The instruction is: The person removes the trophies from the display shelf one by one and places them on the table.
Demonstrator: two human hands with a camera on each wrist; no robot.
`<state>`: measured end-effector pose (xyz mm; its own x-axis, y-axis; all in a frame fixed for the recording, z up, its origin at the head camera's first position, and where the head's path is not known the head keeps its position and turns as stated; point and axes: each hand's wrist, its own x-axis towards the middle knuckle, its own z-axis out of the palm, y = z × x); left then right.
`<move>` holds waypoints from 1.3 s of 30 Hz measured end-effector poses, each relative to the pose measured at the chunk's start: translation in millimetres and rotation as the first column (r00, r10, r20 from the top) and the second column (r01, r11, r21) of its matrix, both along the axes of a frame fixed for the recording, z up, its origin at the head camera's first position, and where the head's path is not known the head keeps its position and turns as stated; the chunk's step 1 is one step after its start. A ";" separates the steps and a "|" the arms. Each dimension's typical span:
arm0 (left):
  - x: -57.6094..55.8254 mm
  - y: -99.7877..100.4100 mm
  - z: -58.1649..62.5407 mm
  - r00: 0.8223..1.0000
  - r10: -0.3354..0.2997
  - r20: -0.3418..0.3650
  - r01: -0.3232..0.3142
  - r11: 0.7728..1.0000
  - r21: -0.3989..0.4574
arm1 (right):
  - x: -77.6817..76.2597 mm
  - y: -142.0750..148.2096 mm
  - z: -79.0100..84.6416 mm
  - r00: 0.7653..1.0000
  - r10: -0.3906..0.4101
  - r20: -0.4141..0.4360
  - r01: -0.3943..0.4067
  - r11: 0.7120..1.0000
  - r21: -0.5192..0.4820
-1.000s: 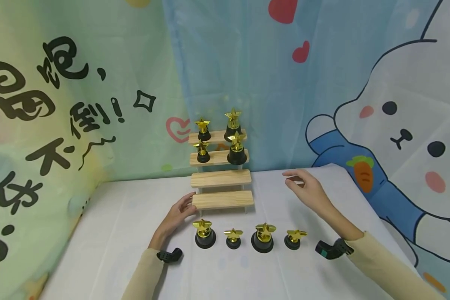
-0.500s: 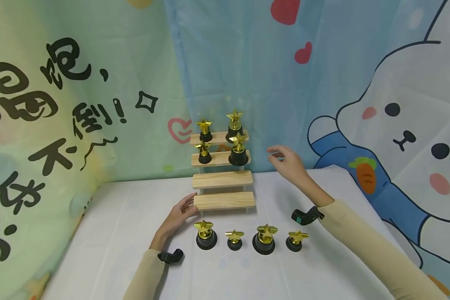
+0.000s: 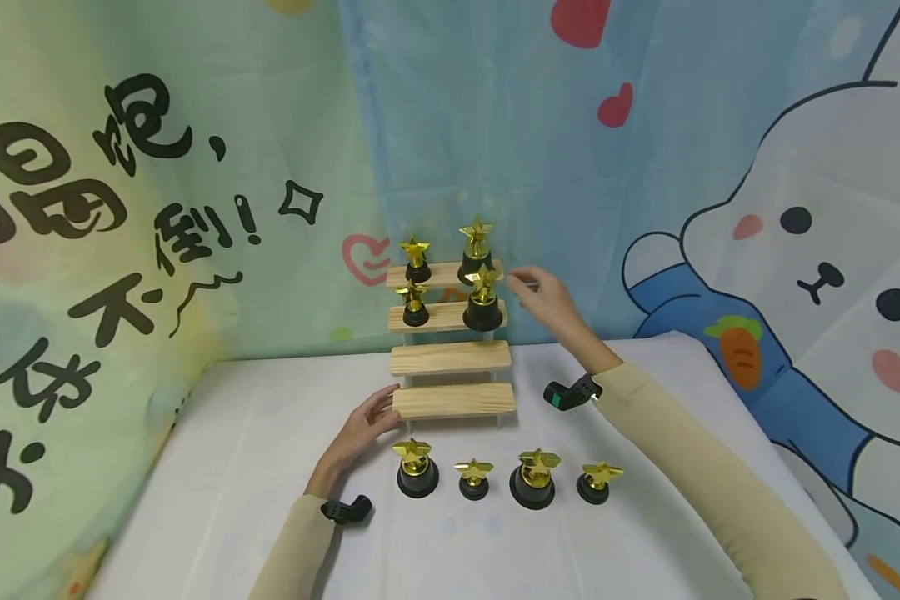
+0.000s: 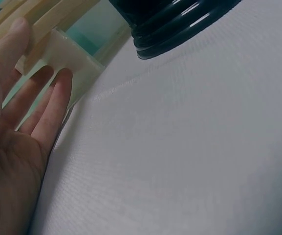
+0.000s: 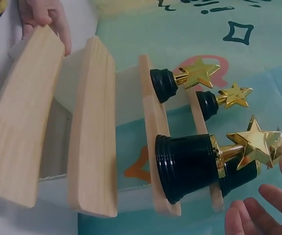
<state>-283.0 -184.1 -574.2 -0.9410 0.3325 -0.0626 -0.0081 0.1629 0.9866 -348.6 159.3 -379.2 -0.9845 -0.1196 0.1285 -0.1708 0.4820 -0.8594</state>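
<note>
A wooden stepped display stand (image 3: 452, 359) stands at the back of the table. Star trophies with black bases occupy its top two boards, including a large trophy (image 3: 483, 302) on the second board and another large trophy (image 3: 476, 250) on the top one. My left hand (image 3: 360, 429) touches the left end of the lowest board. In the left wrist view its thumb (image 4: 18, 36) rests on the wood, with relaxed fingers by the white side panel (image 4: 79, 61). Beside the upper right trophies is my right hand (image 3: 546, 300), loosely bent and holding nothing; the right wrist view shows its fingers (image 5: 258, 215) near the stars.
A row of trophies stands in front of the stand: a large trophy (image 3: 417, 471), a small trophy (image 3: 474, 481), a large trophy (image 3: 532, 482) and a small trophy (image 3: 594, 485). A printed curtain (image 3: 555, 167) hangs behind the white tablecloth (image 3: 270, 433).
My right hand has moved left and up from the table's right side to beside the upper trophies. The left hand stays at the stand's lowest board.
</note>
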 end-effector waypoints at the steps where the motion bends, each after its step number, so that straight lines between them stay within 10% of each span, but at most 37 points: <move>1: -0.1 0.2 -0.7 1.000 0.000 0.001 0.000 1.000 0.000 | -1.4 -2.0 0.5 1.000 -0.001 0.001 0.001 1.000 0.003; 39: -3.5 -1.6 -3.5 1.000 -0.002 0.015 0.002 1.000 -0.003 | -15.0 -22.0 -6.7 1.000 0.026 -0.011 -0.027 0.998 -0.054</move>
<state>-286.5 -185.7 -577.6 -0.9392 0.3344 -0.0777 -0.0224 0.1661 0.9859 -363.6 137.3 -385.9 -0.9796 -0.1385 0.1457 -0.1920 0.4299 -0.8822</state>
